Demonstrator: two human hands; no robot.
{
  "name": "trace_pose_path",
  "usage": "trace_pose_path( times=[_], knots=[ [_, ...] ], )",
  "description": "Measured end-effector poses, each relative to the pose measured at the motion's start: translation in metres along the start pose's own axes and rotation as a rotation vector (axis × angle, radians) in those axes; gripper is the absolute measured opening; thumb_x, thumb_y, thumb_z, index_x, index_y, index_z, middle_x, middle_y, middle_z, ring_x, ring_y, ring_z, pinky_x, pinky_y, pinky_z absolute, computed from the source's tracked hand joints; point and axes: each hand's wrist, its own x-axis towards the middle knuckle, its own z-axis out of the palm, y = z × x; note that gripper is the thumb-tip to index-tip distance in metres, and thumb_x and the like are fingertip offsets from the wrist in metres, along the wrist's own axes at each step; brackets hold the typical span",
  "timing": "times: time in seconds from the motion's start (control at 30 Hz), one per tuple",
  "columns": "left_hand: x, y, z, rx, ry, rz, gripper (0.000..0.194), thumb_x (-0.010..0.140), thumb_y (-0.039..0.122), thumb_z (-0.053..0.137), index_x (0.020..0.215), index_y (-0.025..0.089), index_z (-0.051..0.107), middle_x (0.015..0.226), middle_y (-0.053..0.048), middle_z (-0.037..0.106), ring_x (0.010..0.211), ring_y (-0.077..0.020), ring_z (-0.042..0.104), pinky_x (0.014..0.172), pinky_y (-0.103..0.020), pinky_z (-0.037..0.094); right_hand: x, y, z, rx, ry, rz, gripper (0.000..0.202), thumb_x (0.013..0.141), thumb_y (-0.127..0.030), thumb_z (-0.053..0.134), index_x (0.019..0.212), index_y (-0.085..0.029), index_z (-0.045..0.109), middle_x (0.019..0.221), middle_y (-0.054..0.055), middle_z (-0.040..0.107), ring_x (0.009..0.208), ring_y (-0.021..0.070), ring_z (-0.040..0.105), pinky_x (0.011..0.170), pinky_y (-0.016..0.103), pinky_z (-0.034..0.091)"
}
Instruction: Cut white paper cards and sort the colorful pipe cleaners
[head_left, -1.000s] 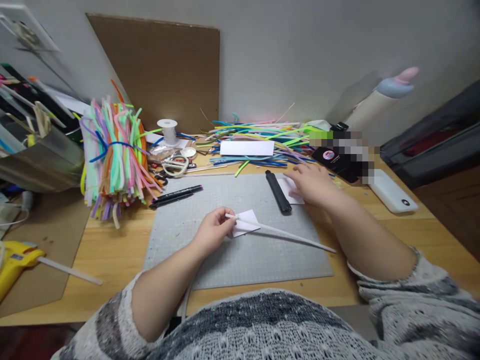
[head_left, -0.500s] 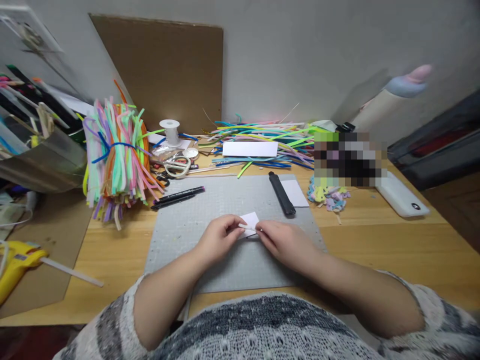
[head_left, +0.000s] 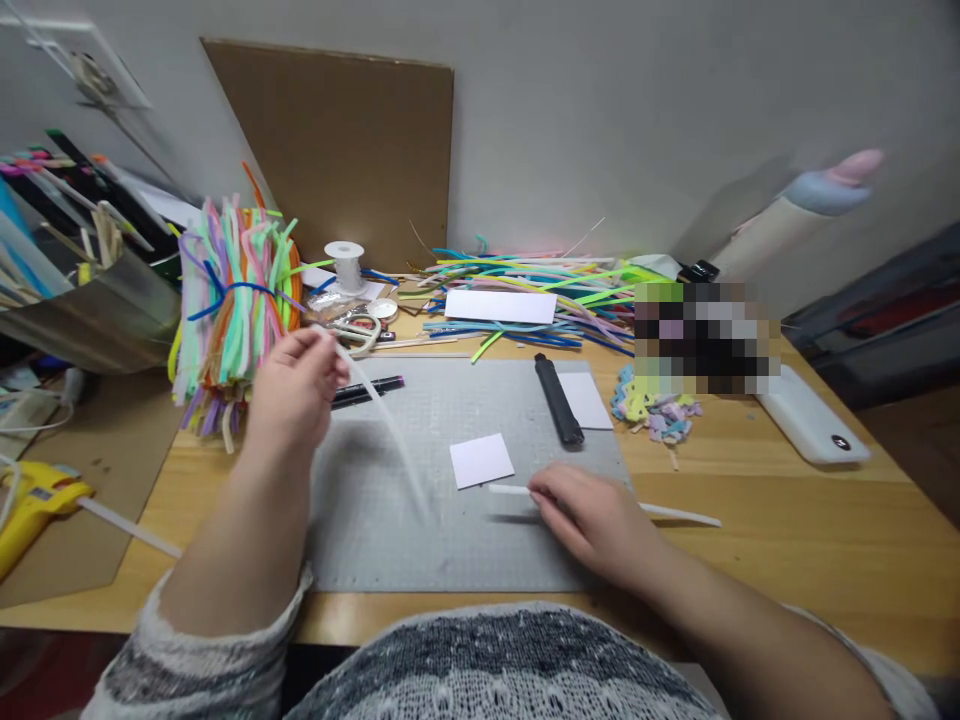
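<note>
My left hand (head_left: pixel 292 390) is raised over the left edge of the grey cutting mat (head_left: pixel 465 550), beside the white-handled scissors (head_left: pixel 367 338). Its fingers pinch one end of a white pipe cleaner (head_left: pixel 382 420), which slants down to the right and is blurred at its lower end. Low over the mat's right part, my right hand (head_left: pixel 592 512) is closed on a second white pipe cleaner (head_left: pixel 508 490). That one sticks out on both sides of the hand. A small white card (head_left: pixel 482 461) lies flat on the mat between the hands.
Two black pens (head_left: pixel 371 392), a black cutter-like tool (head_left: pixel 559 400) and a white paper (head_left: pixel 586 402) lie on the mat. Behind are loose pipe cleaners (head_left: pixel 517 268) and a spool (head_left: pixel 347 268). A pipe-cleaner bundle (head_left: pixel 238 330) and glue gun (head_left: pixel 45 500) are left.
My hands have moved apart from over the card, the left one up and left, the right one slightly right and down. The card now lies uncovered, and each hand shows a separate pipe cleaner.
</note>
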Motion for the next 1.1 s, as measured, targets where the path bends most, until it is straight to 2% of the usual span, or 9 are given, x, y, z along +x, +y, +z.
trace_pose_path(
  times=[0.1, 0.17, 0.27, 0.4, 0.5, 0.57, 0.73, 0.93, 1.1],
  knots=[
    [0.021, 0.016, 0.009, -0.112, 0.151, 0.038, 0.015, 0.083, 0.007, 0.053, 0.071, 0.015, 0.05, 0.055, 0.006, 0.054, 0.055, -0.0033, 0.054, 0.055, -0.016, 0.045, 0.004, 0.006, 0.006, -0.019, 0.008, 0.023, 0.012, 0.092, -0.018, 0.042, 0.091, -0.019, 0.055, 0.084, 0.003, 0.062, 0.077, 0.0154, 0.056, 0.068, 0.027, 0.041],
    [0.035, 0.016, 0.018, -0.119, 0.198, -0.001, 0.022, 0.088, 0.008, 0.045, 0.068, 0.015, 0.046, 0.056, 0.004, 0.052, 0.062, -0.0028, 0.057, 0.063, -0.015, 0.049, 0.007, 0.008, 0.01, -0.024, -0.005, 0.044, 0.013, 0.091, -0.018, 0.043, 0.091, -0.019, 0.055, 0.085, 0.003, 0.062, 0.078, 0.0157, 0.057, 0.068, 0.027, 0.041],
    [0.054, 0.001, 0.036, -0.064, 0.211, -0.072, 0.026, 0.089, 0.006, 0.036, 0.066, 0.016, 0.042, 0.062, 0.001, 0.051, 0.07, -0.0041, 0.061, 0.07, -0.015, 0.052, 0.009, 0.008, 0.014, -0.016, -0.04, 0.054, 0.013, 0.091, -0.019, 0.043, 0.09, -0.019, 0.056, 0.085, 0.003, 0.063, 0.078, 0.0157, 0.058, 0.068, 0.027, 0.041],
    [0.062, -0.037, 0.065, 0.133, 0.131, -0.074, 0.021, 0.086, 0.007, 0.037, 0.069, 0.018, 0.042, 0.064, 0.001, 0.046, 0.067, -0.0066, 0.06, 0.072, -0.02, 0.054, 0.012, 0.008, 0.017, -0.013, -0.077, 0.05, 0.013, 0.09, -0.018, 0.044, 0.09, -0.02, 0.057, 0.087, 0.003, 0.065, 0.079, 0.0158, 0.058, 0.068, 0.027, 0.04],
    [0.05, -0.071, 0.097, 0.34, -0.011, 0.013, 0.01, 0.082, 0.012, 0.044, 0.077, 0.019, 0.048, 0.063, 0.002, 0.046, 0.065, -0.0105, 0.059, 0.071, -0.027, 0.054, 0.014, 0.009, 0.017, -0.015, -0.098, 0.058, 0.015, 0.091, -0.019, 0.043, 0.09, -0.02, 0.058, 0.088, 0.004, 0.065, 0.08, 0.0158, 0.059, 0.068, 0.027, 0.039],
    [0.04, -0.091, 0.12, 0.509, -0.188, 0.107, 0.009, 0.075, 0.012, 0.053, 0.081, 0.019, 0.055, 0.068, 0.0, 0.053, 0.069, -0.0144, 0.059, 0.073, -0.033, 0.054, 0.015, 0.009, 0.017, -0.015, -0.109, 0.06, 0.015, 0.091, -0.02, 0.043, 0.09, -0.019, 0.058, 0.087, 0.003, 0.065, 0.08, 0.0156, 0.058, 0.068, 0.027, 0.039],
    [0.046, -0.117, 0.164, 0.904, -0.588, 0.457, 0.018, 0.068, 0.01, 0.06, 0.082, 0.019, 0.064, 0.1, -0.007, 0.063, 0.105, -0.0249, 0.053, 0.098, -0.042, 0.039, 0.017, 0.01, 0.016, -0.019, -0.124, 0.047, 0.015, 0.091, -0.021, 0.043, 0.089, -0.019, 0.058, 0.087, 0.004, 0.064, 0.08, 0.0155, 0.058, 0.068, 0.026, 0.038],
    [0.086, -0.119, 0.179, 1.21, -0.8, 0.755, 0.031, 0.074, 0.011, 0.052, 0.102, 0.016, 0.063, 0.119, -0.014, 0.058, 0.118, -0.0306, 0.046, 0.101, -0.048, 0.03, 0.018, 0.01, 0.017, -0.035, -0.132, 0.046, 0.015, 0.091, -0.022, 0.044, 0.089, -0.019, 0.059, 0.086, 0.003, 0.063, 0.08, 0.0148, 0.058, 0.066, 0.026, 0.037],
    [0.094, -0.107, 0.175, 1.28, -1.007, 0.901, 0.037, 0.069, 0.011, 0.057, 0.105, 0.021, 0.063, 0.12, -0.009, 0.06, 0.118, -0.0269, 0.048, 0.107, -0.046, 0.02, 0.018, 0.011, 0.017, -0.018, -0.136, 0.04, 0.016, 0.092, -0.022, 0.043, 0.089, -0.019, 0.059, 0.086, 0.003, 0.063, 0.079, 0.0143, 0.057, 0.066, 0.026, 0.036]
  ],
)
